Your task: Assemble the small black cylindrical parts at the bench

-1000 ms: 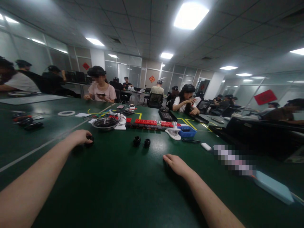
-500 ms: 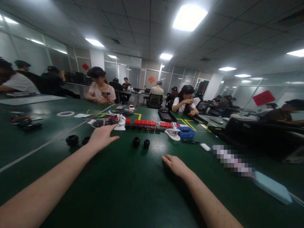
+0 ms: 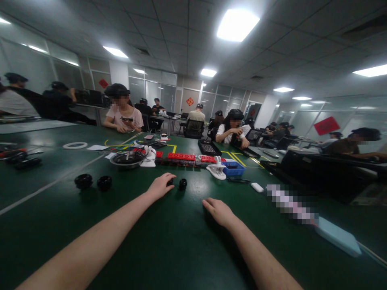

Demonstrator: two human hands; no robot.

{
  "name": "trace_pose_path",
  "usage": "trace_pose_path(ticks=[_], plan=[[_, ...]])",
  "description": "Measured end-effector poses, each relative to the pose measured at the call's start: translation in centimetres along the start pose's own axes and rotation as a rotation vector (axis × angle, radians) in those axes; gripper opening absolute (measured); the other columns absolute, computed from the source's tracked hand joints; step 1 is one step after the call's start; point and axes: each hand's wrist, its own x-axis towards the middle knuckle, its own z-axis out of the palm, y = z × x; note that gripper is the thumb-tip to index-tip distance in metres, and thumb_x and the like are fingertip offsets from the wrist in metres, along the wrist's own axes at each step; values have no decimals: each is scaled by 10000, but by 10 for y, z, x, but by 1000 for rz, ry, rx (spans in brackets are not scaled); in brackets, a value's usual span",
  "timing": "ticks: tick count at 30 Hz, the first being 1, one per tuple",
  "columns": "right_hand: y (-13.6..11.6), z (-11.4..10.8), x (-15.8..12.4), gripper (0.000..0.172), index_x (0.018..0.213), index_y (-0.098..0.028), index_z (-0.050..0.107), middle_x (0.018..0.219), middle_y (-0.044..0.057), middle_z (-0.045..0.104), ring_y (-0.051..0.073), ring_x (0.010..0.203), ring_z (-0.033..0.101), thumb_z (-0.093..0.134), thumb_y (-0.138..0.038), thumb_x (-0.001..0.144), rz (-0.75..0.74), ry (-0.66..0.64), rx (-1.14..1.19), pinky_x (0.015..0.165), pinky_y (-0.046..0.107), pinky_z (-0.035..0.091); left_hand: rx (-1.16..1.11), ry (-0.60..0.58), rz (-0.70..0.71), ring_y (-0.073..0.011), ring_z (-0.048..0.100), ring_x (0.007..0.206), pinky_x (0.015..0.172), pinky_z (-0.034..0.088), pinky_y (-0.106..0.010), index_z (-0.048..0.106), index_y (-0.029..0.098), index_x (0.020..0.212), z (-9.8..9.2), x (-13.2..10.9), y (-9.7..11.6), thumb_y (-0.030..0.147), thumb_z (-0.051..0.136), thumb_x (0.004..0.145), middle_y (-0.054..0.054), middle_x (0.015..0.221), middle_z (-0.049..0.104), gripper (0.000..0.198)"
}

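Note:
My left hand (image 3: 160, 187) reaches over the green table, its thumb and fingers curved round a small black round part (image 3: 170, 182), most of which they cover. A second part of that kind, a black round part (image 3: 183, 184), stands just right of the fingertips, apart from them. Two more lie farther left: a black ribbed round part (image 3: 104, 183) and a larger-looking black round part (image 3: 84, 181). My right hand (image 3: 220, 210) rests on the tabletop with its fingers loosely stretched and holds nothing.
Beyond the hands are a metal bowl (image 3: 127, 159) with dark items, white clamps (image 3: 217, 170), a red-and-black strip (image 3: 181, 157), a blue bin (image 3: 233, 168) and a black tray (image 3: 209, 147). A light-blue box (image 3: 338, 235) lies at right. Co-workers sit across the table.
My left hand has moved right and nearer, from beside the metal bowl to the small black round part. My right hand stays resting in place. The view has turned slightly right.

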Motion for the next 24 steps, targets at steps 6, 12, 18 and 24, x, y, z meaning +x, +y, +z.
trace_pose_path(ticks=[6,12,18,24], plan=[[-1,0,0,516,911,-171,594,873,92,642,199,794,584,236,-536,844,-2,-2,-10,644,254,369,-40,-43,17,-206,510,1008,839,426,-317,481,250,1115,-10,-23,-2,278,534,760,-19,1186,458,360],[-4,2,-1,494,941,-172,595,917,93,639,199,842,580,263,-524,844,12,12,-7,685,253,373,-110,-51,108,-187,503,988,857,418,-324,487,255,1086,-9,-56,23,231,518,767,-12,1175,435,322],[-1,6,0,502,938,-177,592,918,93,642,200,860,581,254,-536,841,15,32,-18,700,250,374,-189,-211,278,-186,474,1016,883,402,-323,461,279,1105,-5,-100,85,173,537,741,-13,1187,418,386],[-2,6,1,500,931,-181,586,898,87,644,191,838,586,239,-531,846,5,39,-33,682,241,376,-204,-421,477,-217,446,1065,910,379,-350,360,325,1207,-13,-126,118,151,564,711,-22,1258,385,564]])
